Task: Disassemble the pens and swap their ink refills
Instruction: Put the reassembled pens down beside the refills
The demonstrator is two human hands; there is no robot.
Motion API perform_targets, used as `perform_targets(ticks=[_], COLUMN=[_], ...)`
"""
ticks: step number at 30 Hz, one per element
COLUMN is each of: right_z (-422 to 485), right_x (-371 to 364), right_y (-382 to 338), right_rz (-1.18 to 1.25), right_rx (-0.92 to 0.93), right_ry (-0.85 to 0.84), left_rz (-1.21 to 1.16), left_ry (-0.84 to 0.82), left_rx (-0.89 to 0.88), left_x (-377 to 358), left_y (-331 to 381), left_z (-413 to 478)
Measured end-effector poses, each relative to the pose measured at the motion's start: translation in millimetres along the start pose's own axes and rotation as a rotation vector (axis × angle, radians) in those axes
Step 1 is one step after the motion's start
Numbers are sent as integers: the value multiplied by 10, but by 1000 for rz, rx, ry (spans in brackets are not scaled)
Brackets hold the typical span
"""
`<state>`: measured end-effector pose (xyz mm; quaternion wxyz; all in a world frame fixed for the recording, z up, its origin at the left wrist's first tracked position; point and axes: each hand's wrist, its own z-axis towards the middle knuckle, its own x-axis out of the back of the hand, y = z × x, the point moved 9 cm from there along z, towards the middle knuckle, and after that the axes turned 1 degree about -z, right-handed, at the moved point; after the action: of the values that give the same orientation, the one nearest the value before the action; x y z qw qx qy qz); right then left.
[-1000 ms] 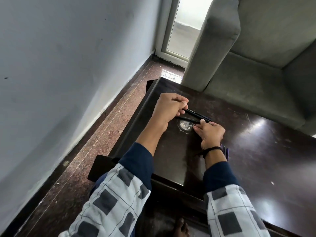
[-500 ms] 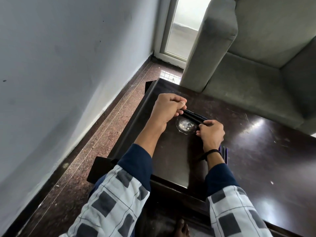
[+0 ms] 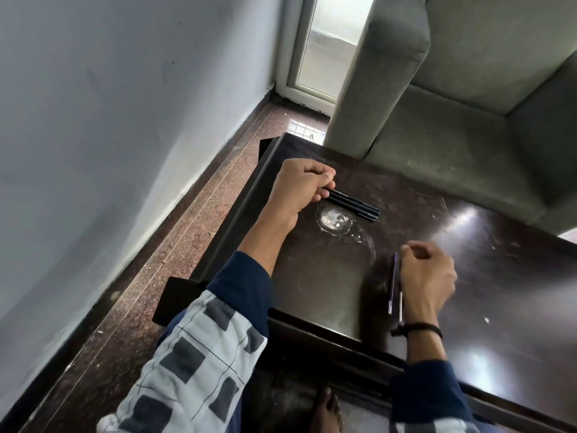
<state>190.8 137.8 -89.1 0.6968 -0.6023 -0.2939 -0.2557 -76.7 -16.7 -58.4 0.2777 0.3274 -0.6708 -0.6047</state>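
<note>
My left hand (image 3: 299, 189) grips one end of the black pen barrels (image 3: 354, 205), which lie side by side and slant down to the right onto the dark table (image 3: 312, 276). My right hand (image 3: 427, 276) is blurred, its fingers curled beside the upper end of two thin ink refills (image 3: 394, 282). The refills lie lengthwise on the table near its front edge. Whether the fingers touch a refill is unclear.
A whitish round stain (image 3: 335, 220) marks the table just below the barrels. A grey sofa (image 3: 437, 120) stands against the table's far side. A wall (image 3: 125, 120) and a strip of floor run along the left. A bare foot (image 3: 326, 407) shows under the table.
My right hand has let go of the barrels and moved back and right to the refills near the front edge. My left hand still holds the barrels in place.
</note>
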Motion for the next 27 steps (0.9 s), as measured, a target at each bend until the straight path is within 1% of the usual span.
perform_targets(ticks=[4, 8, 12, 16, 21, 25, 27], right_z=[-261, -370, -379, -521, -803, -1072, -1192], right_x=[47, 39, -19, -166, -544, -928, -1063], right_y=[343, 327, 263, 52, -372, -801, -961], right_rz=[-121, -134, -158, -153, -82, -69, -75], right_rx=[32, 105, 128, 183, 258, 368, 415], right_ry=[-96, -70, -89, -116, -200, -291, -308], left_rz=[-3, -5, -6, -27, -50, -57, -57], left_ry=[2, 10, 12, 20, 38, 37, 43], left_rx=[-6, -9, -8, -13, -8, -13, -19], left_x=[0, 27, 32, 75, 108, 104, 132], left_y=[41, 51, 52, 76, 75, 82, 94], left_z=[-28, -35, -29, -23, -7, -7, -9])
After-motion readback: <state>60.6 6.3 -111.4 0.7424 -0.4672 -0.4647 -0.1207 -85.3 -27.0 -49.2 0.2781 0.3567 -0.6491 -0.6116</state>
